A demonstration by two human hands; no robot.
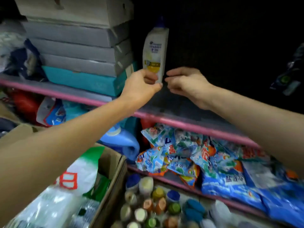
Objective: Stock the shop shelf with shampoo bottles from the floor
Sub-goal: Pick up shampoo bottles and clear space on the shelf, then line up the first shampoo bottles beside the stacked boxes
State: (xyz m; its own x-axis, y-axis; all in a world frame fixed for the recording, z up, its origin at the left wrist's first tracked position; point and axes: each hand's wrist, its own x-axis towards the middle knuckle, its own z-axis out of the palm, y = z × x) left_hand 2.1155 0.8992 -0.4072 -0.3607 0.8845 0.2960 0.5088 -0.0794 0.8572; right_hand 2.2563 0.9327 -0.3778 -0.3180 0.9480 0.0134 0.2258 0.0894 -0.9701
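2 hands (141, 86) (185, 83), 1 shampoo btl (155, 50)

Pink-edged shop shelf (172, 120) with 2 loaded tiers

On the upper board stand a stack of grey flat boxes (74, 46) over a teal box (82, 80) at left, and 1 upright white shampoo bottle (155, 50) just beside them; the dark right end holds a dim package (287, 79). The lower board (213, 193) carries heaped blue sachets (172, 153), larger blue bags (238, 183) and a blue jug (121, 142).
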